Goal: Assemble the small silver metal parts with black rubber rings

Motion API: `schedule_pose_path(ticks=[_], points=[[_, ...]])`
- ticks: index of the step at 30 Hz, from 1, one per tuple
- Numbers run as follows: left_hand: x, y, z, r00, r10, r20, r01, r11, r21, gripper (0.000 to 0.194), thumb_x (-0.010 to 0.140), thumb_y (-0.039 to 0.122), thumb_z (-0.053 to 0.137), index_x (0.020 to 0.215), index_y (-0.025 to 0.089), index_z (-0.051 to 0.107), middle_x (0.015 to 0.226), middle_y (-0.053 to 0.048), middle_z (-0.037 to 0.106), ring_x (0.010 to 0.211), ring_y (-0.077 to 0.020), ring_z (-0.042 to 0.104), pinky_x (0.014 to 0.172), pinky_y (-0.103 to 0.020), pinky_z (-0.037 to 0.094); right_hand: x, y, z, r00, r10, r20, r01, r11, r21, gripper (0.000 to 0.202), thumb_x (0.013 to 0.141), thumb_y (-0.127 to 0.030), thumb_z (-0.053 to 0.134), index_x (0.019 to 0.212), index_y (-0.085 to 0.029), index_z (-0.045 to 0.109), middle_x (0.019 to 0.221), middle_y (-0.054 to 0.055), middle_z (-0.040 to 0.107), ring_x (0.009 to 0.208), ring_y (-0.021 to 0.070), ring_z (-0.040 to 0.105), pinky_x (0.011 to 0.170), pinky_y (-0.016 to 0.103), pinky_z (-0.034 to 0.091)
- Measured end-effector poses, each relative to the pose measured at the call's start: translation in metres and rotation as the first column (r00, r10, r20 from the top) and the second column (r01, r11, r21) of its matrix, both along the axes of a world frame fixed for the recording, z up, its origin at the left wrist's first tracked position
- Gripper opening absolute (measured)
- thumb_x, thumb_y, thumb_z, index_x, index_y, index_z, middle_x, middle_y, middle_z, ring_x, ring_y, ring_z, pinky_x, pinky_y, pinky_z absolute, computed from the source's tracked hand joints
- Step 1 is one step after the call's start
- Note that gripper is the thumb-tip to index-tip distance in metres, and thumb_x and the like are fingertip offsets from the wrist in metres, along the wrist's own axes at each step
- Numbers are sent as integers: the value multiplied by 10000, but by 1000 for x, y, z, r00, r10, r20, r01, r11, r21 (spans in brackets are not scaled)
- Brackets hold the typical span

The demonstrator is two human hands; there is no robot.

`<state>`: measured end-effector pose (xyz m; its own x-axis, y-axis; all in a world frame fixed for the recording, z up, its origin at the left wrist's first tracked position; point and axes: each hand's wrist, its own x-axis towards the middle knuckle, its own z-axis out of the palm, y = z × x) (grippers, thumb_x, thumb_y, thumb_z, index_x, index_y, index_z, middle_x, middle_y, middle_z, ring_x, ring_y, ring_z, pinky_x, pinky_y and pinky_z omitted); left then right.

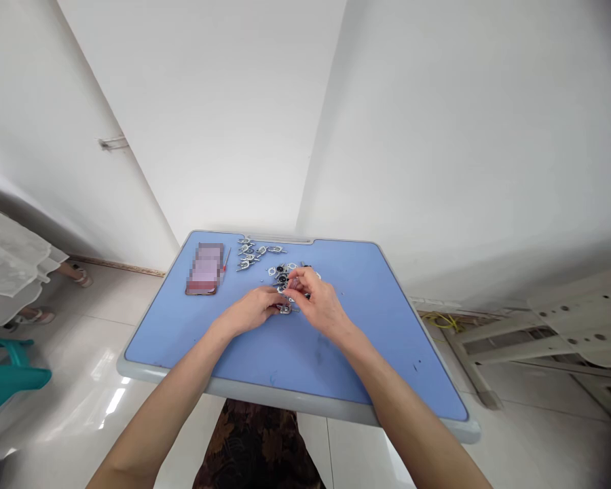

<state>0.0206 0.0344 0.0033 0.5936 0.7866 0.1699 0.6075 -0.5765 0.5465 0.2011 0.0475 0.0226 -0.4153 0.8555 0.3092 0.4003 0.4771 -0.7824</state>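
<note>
On the blue desk (265, 353), my left hand (254, 309) lies low with its fingers closed on a small silver metal fitting (285, 309). My right hand (313, 295) hovers just above and to the right, thumb and fingers pinched together. Whatever sits in that pinch is too small to make out. Behind the fingers lies a loose pile of metal parts, with flat ring-like plates (271, 271) and black round pieces (282, 279). My right hand hides part of this pile.
Several similar metal fittings (246, 257) lie near the far edge. A phone (204, 268) and a red-handled screwdriver (226, 261) are at the left. White wall stands behind the desk. A person in a white skirt (15, 258) is beyond a green stool (10, 370); a metal frame (550, 326) stands right.
</note>
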Motion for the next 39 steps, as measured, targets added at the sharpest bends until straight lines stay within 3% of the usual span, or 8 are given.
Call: schedule_pose_path(ticks=[3,14,21,26,32,36,39], points=[[0,1,-1,1000,-11,-21,12,1000,15,227,859,74,490,944,180,671,938,-60,654,908,-196,599,791,-288,469,0,1,1,999,46,-5,-46,999,19,193,873,-223,468,1029,-224,581,823,15,635,728,157,591,685,302,473],[-2,1,-3,1000,-10,8,10,1000,8,267,851,63,466,941,195,680,929,-65,634,859,-193,607,739,-292,481,14,0,19,943,314,106,-315,949,-3,442,912,-145,343,1313,-289,456,986,43,619,945,193,542,798,354,465],[-1,0,2,999,-27,32,28,999,-17,246,844,54,464,896,185,665,940,-57,639,888,-188,604,769,-284,473,14,-3,19,952,293,85,-285,954,-93,340,913,-155,352,1214,-243,483,1068,58,592,930,175,558,746,315,467],[1,-4,8,1000,-3,23,4,1000,-31,272,792,48,480,952,196,643,943,-42,634,918,-195,592,778,-284,472,13,-3,20,962,261,77,-256,964,-63,274,910,-171,374,1144,-224,505,971,49,614,859,168,575,731,313,472],[3,-5,4,997,76,26,-75,995,-61,213,787,174,590,999,178,612,1011,-61,628,923,-220,586,813,-333,475,9,-5,19,973,220,69,-219,976,-22,272,900,-181,407,1144,-223,520,944,45,628,856,177,593,728,320,481],[3,-3,2,998,48,49,-45,997,-66,157,846,159,547,984,181,619,1000,-56,636,933,-206,582,823,-325,469,8,-4,17,983,183,-7,-183,983,-19,273,915,-209,402,1166,-228,509,924,40,626,830,164,593,716,303,480],[2,-2,3,995,76,60,-71,993,-93,161,848,161,560,995,180,623,965,-50,634,909,-193,581,811,-307,473,11,-1,16,992,77,-104,-78,997,2,275,917,-247,407,1179,-221,490,893,34,622,828,163,592,712,298,476]])
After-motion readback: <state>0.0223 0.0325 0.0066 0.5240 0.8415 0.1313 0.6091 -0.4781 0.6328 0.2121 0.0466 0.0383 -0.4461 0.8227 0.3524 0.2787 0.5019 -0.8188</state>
